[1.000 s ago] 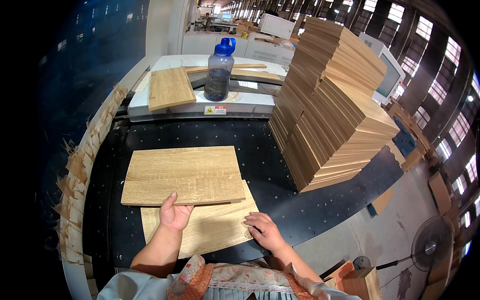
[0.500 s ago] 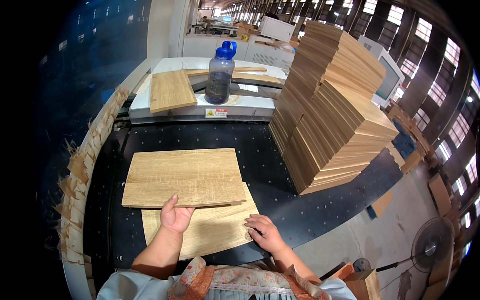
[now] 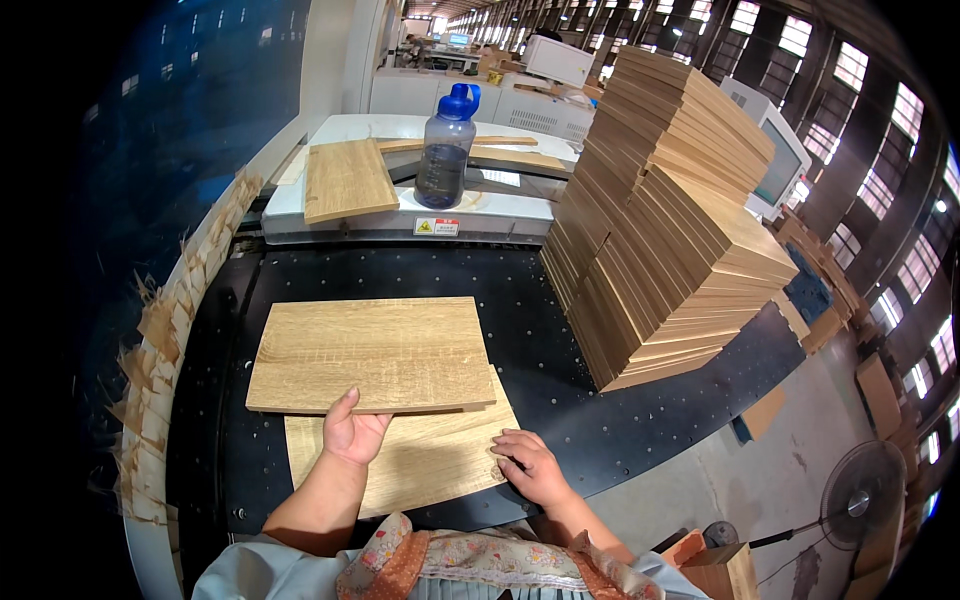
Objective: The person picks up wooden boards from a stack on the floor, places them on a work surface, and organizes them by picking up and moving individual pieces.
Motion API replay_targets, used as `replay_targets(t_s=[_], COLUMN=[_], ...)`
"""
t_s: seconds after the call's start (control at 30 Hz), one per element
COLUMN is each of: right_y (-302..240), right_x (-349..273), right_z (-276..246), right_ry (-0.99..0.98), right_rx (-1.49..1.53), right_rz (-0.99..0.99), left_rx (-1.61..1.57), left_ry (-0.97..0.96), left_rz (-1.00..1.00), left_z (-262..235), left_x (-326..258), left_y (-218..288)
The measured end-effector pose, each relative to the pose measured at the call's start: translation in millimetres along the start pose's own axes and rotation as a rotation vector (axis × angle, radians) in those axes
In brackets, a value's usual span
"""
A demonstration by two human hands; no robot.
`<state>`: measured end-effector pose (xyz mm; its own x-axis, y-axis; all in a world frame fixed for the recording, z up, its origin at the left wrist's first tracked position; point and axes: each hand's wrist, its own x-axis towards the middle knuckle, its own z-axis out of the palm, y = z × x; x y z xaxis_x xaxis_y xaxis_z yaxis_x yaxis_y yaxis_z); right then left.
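Observation:
My left hand grips the near edge of a light wood-grain board, thumb on top and the other fingers hidden beneath. This board is raised at its near edge and overlaps a second wood-grain board lying flat below it. At the right edge of that lower board, my right hand is closed with bent fingers over the edge. A small round dark patch shows on the board beside the right thumb; I cannot tell what it is.
Both boards are over a black dotted table. A tall stack of boards stands at the right. Behind, a blue-capped bottle and a smaller board sit on a white machine ledge. Torn brown strips line the left panel. A fan stands lower right.

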<state>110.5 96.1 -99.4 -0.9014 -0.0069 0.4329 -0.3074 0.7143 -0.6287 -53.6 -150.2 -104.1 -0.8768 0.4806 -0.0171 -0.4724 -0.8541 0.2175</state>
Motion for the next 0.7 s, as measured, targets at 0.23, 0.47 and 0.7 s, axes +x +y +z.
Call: replay_targets(t_s=[0.23, 0.47, 0.7], right_y=[2.7, 1.5, 0.2], right_x=[-1.0, -0.3, 0.2], right_z=[1.7, 1.8, 0.5], right_ry=[0.011, 0.012, 0.004], right_rx=[0.005, 0.004, 0.001], right_rz=[-0.004, -0.004, 0.003], left_rx=[0.001, -0.005, -0.007], left_ry=[0.009, 0.000, 0.015], left_rz=[0.008, 0.007, 0.003], left_z=[1.8, 3.5, 6.5], left_x=[0.1, -1.0, -1.9], left_y=[-1.4, -0.6, -1.6])
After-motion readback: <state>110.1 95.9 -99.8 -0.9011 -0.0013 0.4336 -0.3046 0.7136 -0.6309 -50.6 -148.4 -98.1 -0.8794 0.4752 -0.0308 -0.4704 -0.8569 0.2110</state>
